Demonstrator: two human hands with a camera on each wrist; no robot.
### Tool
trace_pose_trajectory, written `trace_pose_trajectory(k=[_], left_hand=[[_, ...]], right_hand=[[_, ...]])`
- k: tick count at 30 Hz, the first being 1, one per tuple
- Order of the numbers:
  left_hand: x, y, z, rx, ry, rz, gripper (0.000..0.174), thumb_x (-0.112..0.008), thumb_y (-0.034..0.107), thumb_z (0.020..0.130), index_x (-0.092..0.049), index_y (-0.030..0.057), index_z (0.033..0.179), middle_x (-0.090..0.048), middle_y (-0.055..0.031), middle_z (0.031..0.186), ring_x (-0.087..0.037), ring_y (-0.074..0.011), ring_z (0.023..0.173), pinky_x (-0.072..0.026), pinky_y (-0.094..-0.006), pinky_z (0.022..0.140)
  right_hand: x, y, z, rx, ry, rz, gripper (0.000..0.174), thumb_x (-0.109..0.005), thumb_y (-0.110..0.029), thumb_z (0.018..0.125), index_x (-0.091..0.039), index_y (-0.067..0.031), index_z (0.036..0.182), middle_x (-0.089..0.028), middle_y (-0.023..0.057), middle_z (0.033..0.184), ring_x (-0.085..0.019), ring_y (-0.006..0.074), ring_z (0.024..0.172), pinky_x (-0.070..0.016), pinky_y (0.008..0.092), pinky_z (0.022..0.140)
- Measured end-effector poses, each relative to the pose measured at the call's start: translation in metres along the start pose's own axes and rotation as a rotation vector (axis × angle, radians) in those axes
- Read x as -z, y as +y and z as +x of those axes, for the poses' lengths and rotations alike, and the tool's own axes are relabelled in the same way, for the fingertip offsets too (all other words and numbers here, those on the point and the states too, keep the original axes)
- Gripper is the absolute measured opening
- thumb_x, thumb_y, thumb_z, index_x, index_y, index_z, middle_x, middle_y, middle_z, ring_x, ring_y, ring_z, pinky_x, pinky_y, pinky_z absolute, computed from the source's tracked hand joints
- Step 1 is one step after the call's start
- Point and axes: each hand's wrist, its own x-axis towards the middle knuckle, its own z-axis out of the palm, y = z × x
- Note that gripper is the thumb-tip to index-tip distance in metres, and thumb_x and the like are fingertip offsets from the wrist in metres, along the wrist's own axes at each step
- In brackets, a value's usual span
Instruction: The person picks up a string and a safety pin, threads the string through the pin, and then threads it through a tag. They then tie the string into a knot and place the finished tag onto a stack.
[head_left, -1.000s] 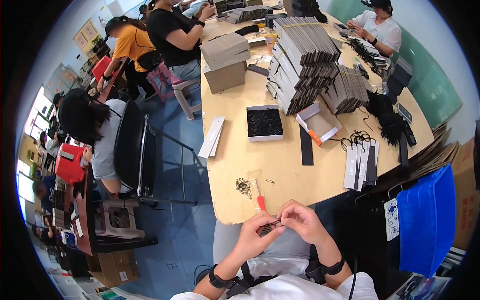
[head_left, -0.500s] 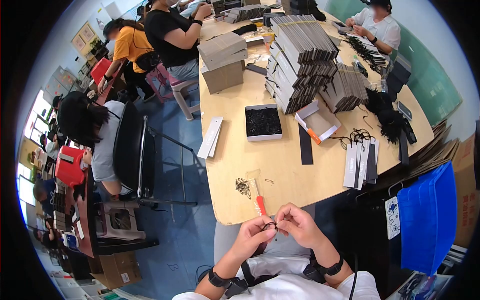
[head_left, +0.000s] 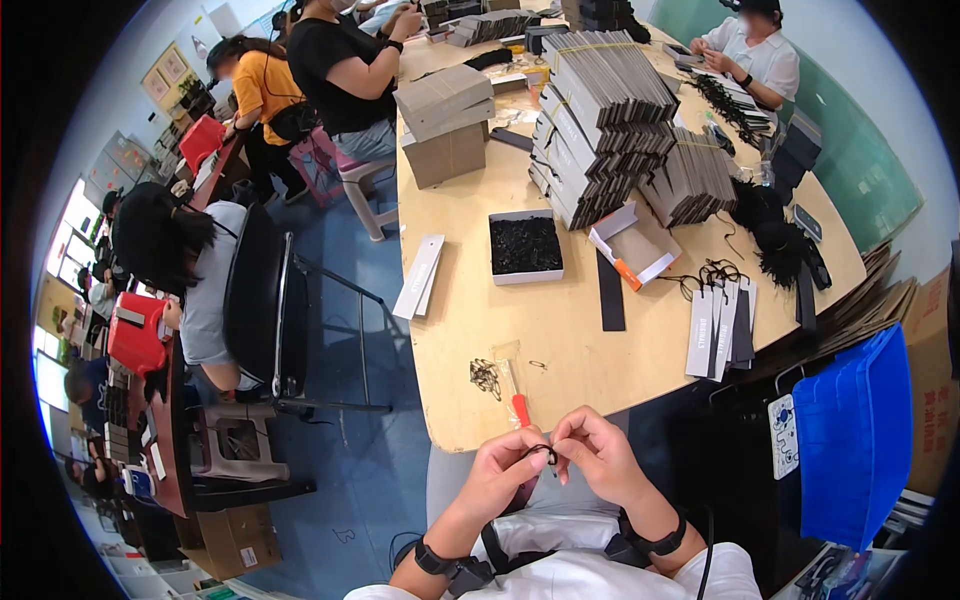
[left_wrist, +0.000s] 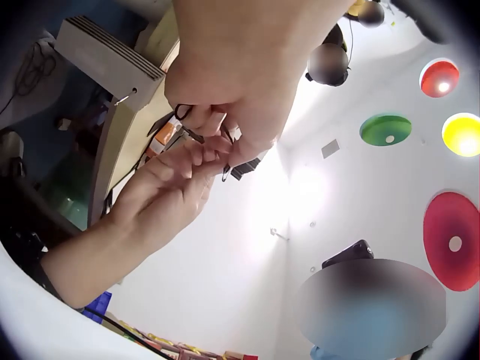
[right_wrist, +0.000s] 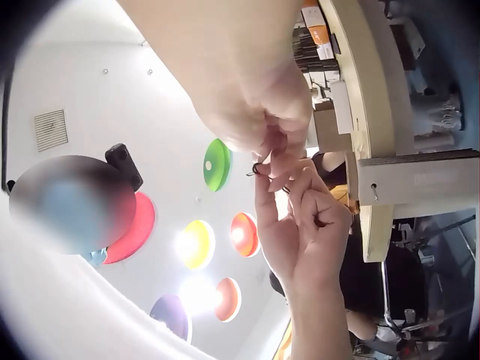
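Low in front of the body, my left hand and right hand meet fingertip to fingertip. Between the fingertips runs a thin black cord bent into a loop. My left hand pinches the cord, and my right hand pinches it from the other side. A small thin metal pin sticks out below the fingertips in the left wrist view. Fingers hide most of the cord and pin. On the table edge nearby lies a little heap of dark safety pins, with a single pin beside it.
A red-handled tool lies near the table edge. Farther back stand a white box of small black pieces, an open orange-white box, stacked grey tags and corded tags. A blue bin stands at right.
The cord between my hands has gone from a nearly straight line to a curved loop. Both hands have shifted slightly, with fingertips drawn closer together.
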Motion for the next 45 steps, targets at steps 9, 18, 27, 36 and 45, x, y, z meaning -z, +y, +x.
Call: trace_pose_trajectory(k=[9,18,27,36,45], left_hand=[[-0.002,0.004,-0.001,0.051,0.043,-0.190,0.012,-0.061,0.012,0.090,-0.059,0.0013,0.095,-0.055,0.0005,0.086,-0.048,-0.0051,0.071,-0.0379,-0.0206,0.065],[-0.003,0.006,-0.001,0.067,0.040,-0.318,0.013,-0.062,0.011,0.087,-0.059,0.0000,0.095,-0.057,-0.0007,0.084,-0.039,-0.0016,0.056,-0.0368,-0.0187,0.056],[-0.007,0.006,-0.002,-0.069,0.142,-0.005,0.010,-0.061,0.006,0.090,-0.062,-0.0004,0.097,-0.061,-0.0027,0.087,-0.055,-0.0057,0.076,-0.0423,-0.0182,0.063],[-0.020,0.009,0.004,-0.279,0.309,0.537,0.010,-0.064,0.001,0.087,-0.063,-0.0036,0.095,-0.054,-0.0010,0.079,-0.052,-0.0039,0.068,-0.0402,-0.0169,0.057],[-0.025,0.009,0.004,-0.378,0.474,0.919,0.009,-0.068,0.004,0.083,-0.065,0.0000,0.091,-0.058,-0.0076,0.077,-0.062,-0.0129,0.063,-0.0486,-0.0241,0.056]], right_hand=[[-0.007,0.005,0.000,0.186,0.022,-0.347,0.010,-0.050,-0.006,0.097,-0.042,-0.0009,0.098,-0.057,0.0080,0.084,-0.056,0.0105,0.064,-0.0470,0.0231,0.055],[-0.012,0.003,-0.002,0.121,0.059,-0.207,0.006,-0.051,-0.005,0.096,-0.047,-0.0012,0.098,-0.056,0.0051,0.076,-0.056,0.0093,0.061,-0.0460,0.0231,0.053],[-0.014,-0.005,-0.006,0.335,0.114,-0.622,0.007,-0.051,0.001,0.094,-0.049,0.0028,0.101,-0.061,0.0114,0.085,-0.062,0.0135,0.070,-0.0517,0.0258,0.058],[-0.007,-0.006,-0.003,0.216,0.195,-0.432,0.012,-0.061,0.002,0.087,-0.060,0.0054,0.099,-0.066,0.0115,0.087,-0.067,0.0147,0.073,-0.0535,0.0235,0.057],[-0.003,-0.002,0.001,0.084,0.157,-0.452,0.012,-0.057,-0.008,0.092,-0.056,0.0029,0.098,-0.064,0.0106,0.081,-0.064,0.0155,0.071,-0.0502,0.0267,0.062]])
